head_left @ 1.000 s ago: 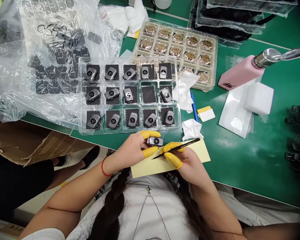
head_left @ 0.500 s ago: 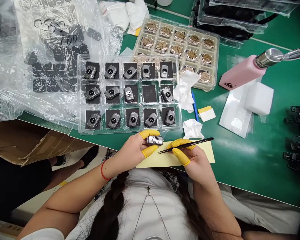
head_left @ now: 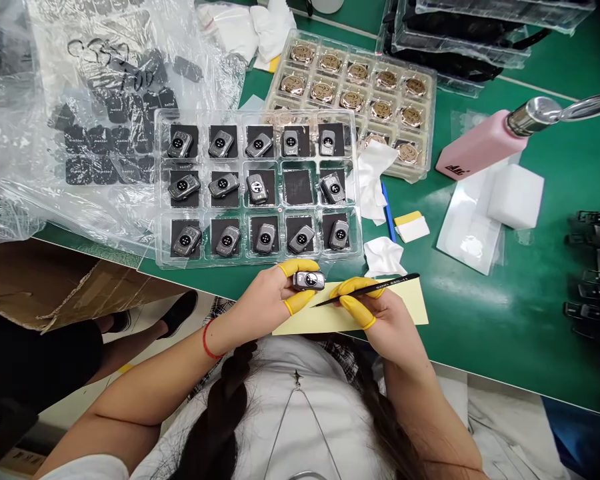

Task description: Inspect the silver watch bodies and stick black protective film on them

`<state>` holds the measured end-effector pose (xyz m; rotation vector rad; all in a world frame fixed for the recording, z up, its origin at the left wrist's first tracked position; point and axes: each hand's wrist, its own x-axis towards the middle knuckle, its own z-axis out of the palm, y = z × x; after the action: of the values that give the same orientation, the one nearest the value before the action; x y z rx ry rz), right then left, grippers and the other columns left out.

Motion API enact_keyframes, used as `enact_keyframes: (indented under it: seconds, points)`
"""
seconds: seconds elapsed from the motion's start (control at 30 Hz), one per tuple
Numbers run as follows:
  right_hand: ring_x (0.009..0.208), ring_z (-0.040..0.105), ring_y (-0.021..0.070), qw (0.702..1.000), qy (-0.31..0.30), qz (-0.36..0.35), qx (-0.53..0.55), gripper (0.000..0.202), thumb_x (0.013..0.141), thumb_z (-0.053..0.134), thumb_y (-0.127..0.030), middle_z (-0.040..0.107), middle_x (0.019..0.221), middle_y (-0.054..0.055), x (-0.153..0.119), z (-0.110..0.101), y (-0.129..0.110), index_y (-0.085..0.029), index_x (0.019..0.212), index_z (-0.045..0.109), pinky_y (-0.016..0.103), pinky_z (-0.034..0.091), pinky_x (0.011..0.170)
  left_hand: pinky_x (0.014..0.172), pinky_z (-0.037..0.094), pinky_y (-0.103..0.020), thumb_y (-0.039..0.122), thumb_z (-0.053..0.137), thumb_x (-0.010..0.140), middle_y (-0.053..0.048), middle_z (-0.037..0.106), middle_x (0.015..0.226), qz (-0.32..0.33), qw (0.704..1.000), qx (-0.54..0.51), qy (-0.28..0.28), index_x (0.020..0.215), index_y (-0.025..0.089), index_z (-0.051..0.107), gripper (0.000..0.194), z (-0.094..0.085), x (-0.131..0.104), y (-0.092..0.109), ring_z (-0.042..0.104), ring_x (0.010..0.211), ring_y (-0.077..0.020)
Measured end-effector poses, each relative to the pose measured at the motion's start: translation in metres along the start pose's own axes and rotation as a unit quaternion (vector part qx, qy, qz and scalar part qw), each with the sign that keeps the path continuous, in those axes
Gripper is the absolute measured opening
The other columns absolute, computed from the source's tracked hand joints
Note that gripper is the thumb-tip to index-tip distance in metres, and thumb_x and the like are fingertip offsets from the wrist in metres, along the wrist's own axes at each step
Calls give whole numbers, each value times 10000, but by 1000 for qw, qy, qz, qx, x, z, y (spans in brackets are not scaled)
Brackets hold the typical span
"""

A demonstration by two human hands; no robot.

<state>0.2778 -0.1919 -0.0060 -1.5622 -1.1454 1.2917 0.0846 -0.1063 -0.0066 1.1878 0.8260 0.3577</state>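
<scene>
Between the yellow-cotted thumb and finger of my left hand (head_left: 267, 300) is a dark grey smartwatch case (head_left: 309, 280), its sensor back facing up. My right hand (head_left: 380, 310), also in yellow finger cots, pinches black tweezers (head_left: 380, 287). Their thin tips point left, just below and near the watch case; contact cannot be made out. Under both hands lies a pale yellow sheet (head_left: 405, 303). Beyond them a clear compartment tray (head_left: 280, 212) holds several similar watch cases on black pads. One middle-row compartment shows only its black pad (head_left: 298, 187).
Behind stands a second tray (head_left: 350, 83) of round gold watch cases. Plastic bags (head_left: 130, 60) with black squares cover the left. White cloths (head_left: 384, 257), a blue stick (head_left: 389, 213), a white foam block (head_left: 517, 197) and a pink bottle (head_left: 483, 143) lie to the right.
My right hand and the tweezers have shifted slightly left, bringing the tips nearer the watch case. My left hand holds the watch case almost still.
</scene>
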Motion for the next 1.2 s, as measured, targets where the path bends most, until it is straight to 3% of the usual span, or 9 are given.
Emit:
enact_keyframes:
  seconds: [0.2,0.53,0.87,1.2]
  points:
    - [827,679,201,998,10,29,59,214,826,660,-419,711,873,56,-1,-2,1,-210,871,669,301,558,741,846,552,-303,253,649,787,-66,661,1056,1,1000,-12,10,1133,184,576,360,1,1,2,665,948,-185]
    - [858,665,200,1000,11,10,0,183,855,629,-374,707,962,65,-2,1,1,-211,926,671,317,531,784,835,555,-287,240,629,811,-63,660,1090,-5,1000,-13,1,1169,200,562,366,-1,0,-4,674,937,-172]
    - [670,657,178,995,77,17,63,238,801,676,-448,690,725,32,-2,0,-2,-211,804,653,300,551,659,843,561,-317,237,652,794,-66,674,1074,-12,999,-27,12,1179,201,565,396,0,0,-5,680,938,-191]
    - [831,661,189,998,56,1,-7,107,821,664,-305,712,907,37,-6,4,-1,-231,896,680,307,520,785,833,563,-292,206,653,794,-52,677,1050,-16,999,-36,15,1171,208,564,387,0,0,-5,686,919,-175]
